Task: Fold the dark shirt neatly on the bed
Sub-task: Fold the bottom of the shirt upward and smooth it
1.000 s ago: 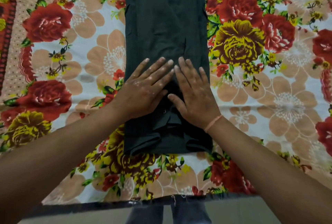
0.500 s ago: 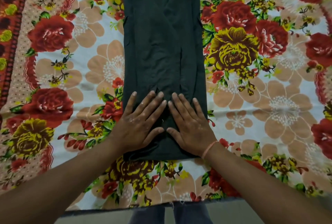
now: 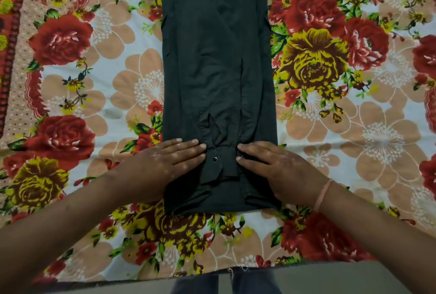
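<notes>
The dark shirt [image 3: 217,69] lies on the bed as a long narrow strip, its sides folded in, running from the top edge of the view down to near me. A cuff with a small button shows at its near end. My left hand [image 3: 162,166] rests flat on the shirt's near left edge, fingers pointing right. On the near right edge my right hand [image 3: 276,168] lies flat, fingers pointing left, with a pink band on its wrist. The two hands are apart, the cuff between them. Neither hand grips the cloth.
A floral bedsheet [image 3: 342,128] with red, yellow and peach flowers covers the bed. Its patterned red border [image 3: 11,57] runs down the left. The bed's near edge [image 3: 236,270] lies just below my forearms, with my legs and the floor beyond it.
My hands slid down the shirt toward me, then moved apart to its left and right near edges. The cuff between them is now uncovered.
</notes>
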